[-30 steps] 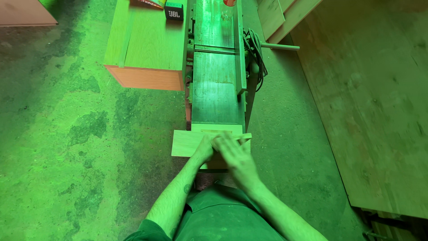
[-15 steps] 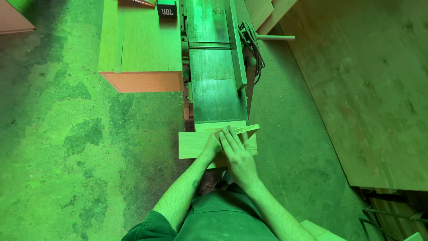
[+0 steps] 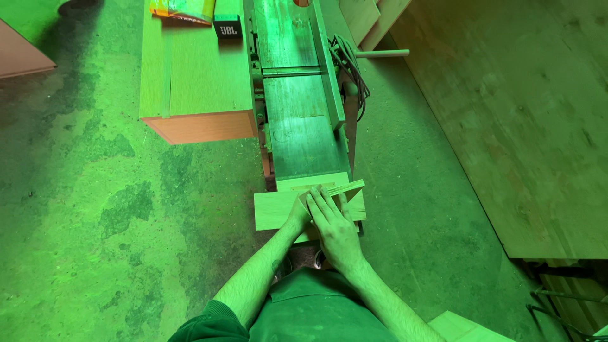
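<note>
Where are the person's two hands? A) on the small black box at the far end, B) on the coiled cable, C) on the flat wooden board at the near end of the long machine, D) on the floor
C: both the left hand and the right hand lie flat on the wooden board at the near end of the long machine.

1. The person wears a green short-sleeved shirt; its chest shows at the bottom of the view.
2. The left sleeve ends above the elbow, with a folded cuff.
3. Both forearms are bare and hairy.
4. A small dark tattoo marks the left forearm.
5. The left hand [image 3: 297,215] and right hand [image 3: 334,227] wear no gloves.
</note>
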